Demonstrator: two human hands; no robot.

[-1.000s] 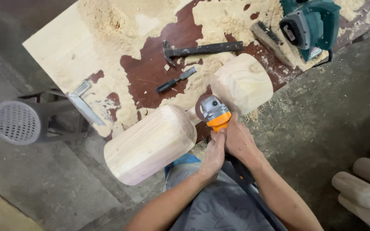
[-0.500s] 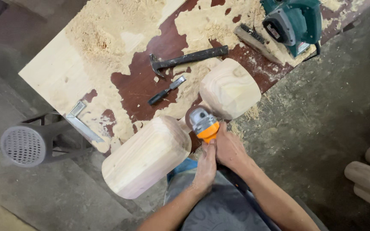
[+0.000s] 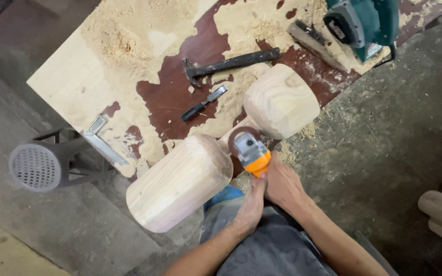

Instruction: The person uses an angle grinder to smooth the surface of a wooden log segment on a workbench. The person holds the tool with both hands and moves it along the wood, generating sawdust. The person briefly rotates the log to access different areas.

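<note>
Both hands are wrapping around the orange grip of an angle grinder just below the middle of the frame: the left hand is clasping it from below left and the right hand from the right, fingers pressed around the body, though the fingertips are hiding under the tool. Its disc is sitting in the narrow neck between the two bulbous ends of a carved wooden piece, and that neck is mostly hiding behind the grinder. At the upper right a green power planer is being cut off by the frame edge. A hammer and a chisel are lying on the sawdust-covered table. Compared with half a second ago, the whole scene is sitting slightly lower and further right in the frame, while the hands are keeping the same clasp.
</note>
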